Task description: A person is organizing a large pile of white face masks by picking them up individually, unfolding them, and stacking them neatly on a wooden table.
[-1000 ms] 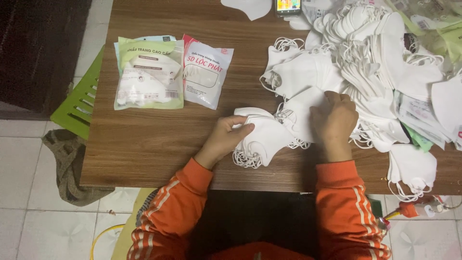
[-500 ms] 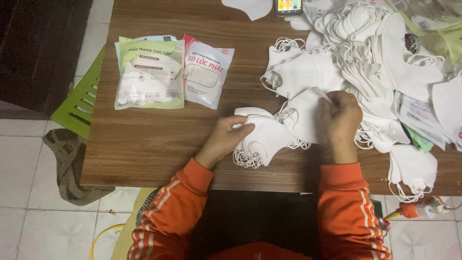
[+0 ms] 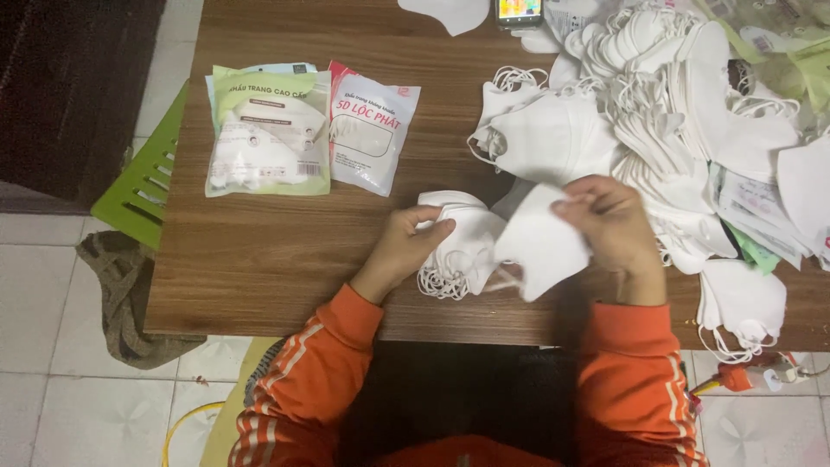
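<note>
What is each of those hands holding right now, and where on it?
The right hand pinches a white face mask by its upper edge, lifted off the table. The left hand rests on a small stack of masks, fingers at its top edge.

The phone [image 3: 519, 10] at 12 o'clock is chopped off by the top edge, same with the white mask [image 3: 450, 12] next to it. Right hand [image 3: 609, 227] covers part of the raised mask [image 3: 540, 251]. The big mask heap [image 3: 683, 112] runs off at 2 o'clock.
</note>
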